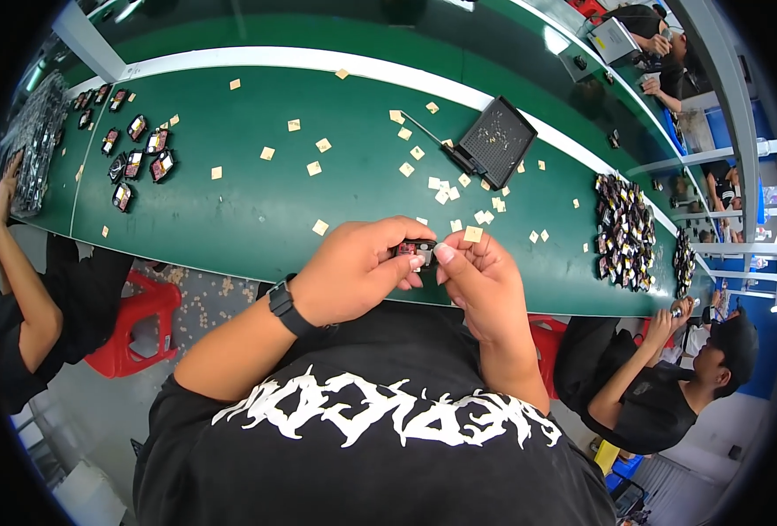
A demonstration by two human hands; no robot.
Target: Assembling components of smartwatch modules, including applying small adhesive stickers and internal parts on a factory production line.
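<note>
Close to the table's front edge, my left hand [345,272] is closed around a small black plastic part [415,250] with a reddish patch on its face. At the right side of that part is my right hand [491,287], its thumb and index finger pinched together. What they pinch, if anything, is too small to make out. A pale yellow paper square [474,234] shows at the fingers of my right hand; whether it sticks to them or lies behind, I cannot tell.
Yellow squares [294,125] are scattered over the green table [231,215]. A black ridged tray [498,136] lies toward the back. Similar black parts [134,164] lie at left, with a large pile [623,232] at right. People sit on both sides, beside red stools [143,320].
</note>
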